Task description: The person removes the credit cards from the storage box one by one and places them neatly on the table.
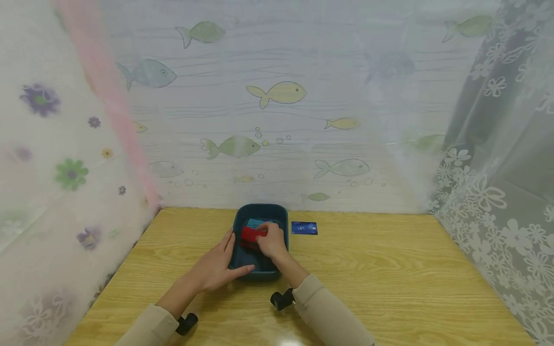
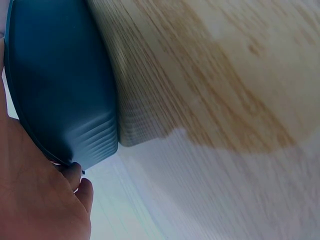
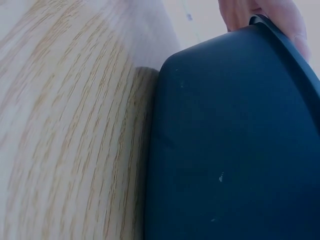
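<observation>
In the head view a dark teal bin [image 1: 283,223] stands on the table. My left hand [image 1: 212,264] rests along its left side, fingers nearly straight, thumb lying over the near rim. The left wrist view shows this hand [image 2: 40,195] against the bin wall [image 2: 60,75]. Inside the bin my right hand [image 1: 271,239] pinches a red card-like item [image 1: 249,235]; its fingertips are partly hidden. Light-blue cards [image 1: 255,223] lie behind it in the bin. From the right wrist camera the outer wall [image 3: 225,130] fills much of the view, with left-hand fingers [image 3: 287,20] at the rim.
A blue card [image 1: 304,228] lies flat on the wooden table [image 1: 368,269], just right of the bin. A fish-patterned sheet [image 1: 277,120] hangs behind the table. Flowered sheets [image 1: 56,144] stand at both sides. Black wrist devices [image 1: 282,300] sit by both sleeves.
</observation>
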A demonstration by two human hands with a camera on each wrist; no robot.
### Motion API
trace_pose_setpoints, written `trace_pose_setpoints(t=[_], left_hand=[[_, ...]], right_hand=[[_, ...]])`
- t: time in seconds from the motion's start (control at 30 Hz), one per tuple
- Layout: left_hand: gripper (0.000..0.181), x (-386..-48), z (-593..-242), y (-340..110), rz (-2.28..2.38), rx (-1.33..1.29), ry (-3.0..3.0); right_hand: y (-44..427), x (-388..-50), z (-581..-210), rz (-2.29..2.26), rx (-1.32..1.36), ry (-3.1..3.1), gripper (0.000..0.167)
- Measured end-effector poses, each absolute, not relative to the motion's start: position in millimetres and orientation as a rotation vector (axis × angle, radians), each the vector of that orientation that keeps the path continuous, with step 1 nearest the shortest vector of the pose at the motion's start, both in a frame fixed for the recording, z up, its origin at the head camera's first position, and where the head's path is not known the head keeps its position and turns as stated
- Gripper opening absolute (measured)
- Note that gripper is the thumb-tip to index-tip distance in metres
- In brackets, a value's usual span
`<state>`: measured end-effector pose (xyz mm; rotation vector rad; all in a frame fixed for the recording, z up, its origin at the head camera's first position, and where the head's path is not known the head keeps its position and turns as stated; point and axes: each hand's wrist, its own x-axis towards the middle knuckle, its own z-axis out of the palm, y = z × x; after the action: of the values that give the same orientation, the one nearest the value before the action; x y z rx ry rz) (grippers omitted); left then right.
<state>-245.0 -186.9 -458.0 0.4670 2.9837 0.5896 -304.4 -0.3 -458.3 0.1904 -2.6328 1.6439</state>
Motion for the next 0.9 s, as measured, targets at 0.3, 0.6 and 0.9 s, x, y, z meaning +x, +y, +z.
trace_pose_setpoints(t=[0.3, 0.6, 0.9], left_hand=[[0.119, -244.4, -456.9, -187.6, 0.591, 0.476, 2.980], [0.119, -244.0, -457.5, -188.0, 0.594, 0.489, 2.984], [0.118, -243.1, -457.2, -188.0, 0.612, 0.498, 2.988]], right_hand=[[0.9, -301.1, -454.9, 1.834, 0.189, -2.504, 0.026], [3.6, -299.3, -453.1, 1.919, 0.219, -2.479, 0.030], [14.8, -295.5, -438.8, 1.847, 0.340, -2.508, 0.032]])
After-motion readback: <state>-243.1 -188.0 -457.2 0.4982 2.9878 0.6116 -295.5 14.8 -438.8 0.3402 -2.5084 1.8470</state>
